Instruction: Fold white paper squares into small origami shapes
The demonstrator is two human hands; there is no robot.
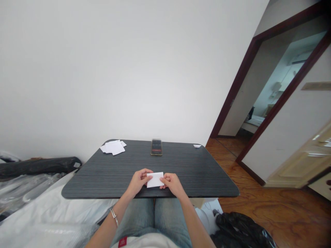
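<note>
A small white rectangular piece of paper, perhaps folded, is held just above the near edge of the dark table. My left hand pinches its left end, thumb on top and fingers behind. At the opposite end, my right hand grips it the same way, with some fingertips hidden beneath. Farther back on the left lies a loose pile of white paper sheets. A phone with a dark screen rests at the back middle of the table.
A small white scrap lies at the back right corner. The table's back edge meets a white wall. Plastic-wrapped goods and a black roll are on the left. A black plastic bag sits on the floor at right.
</note>
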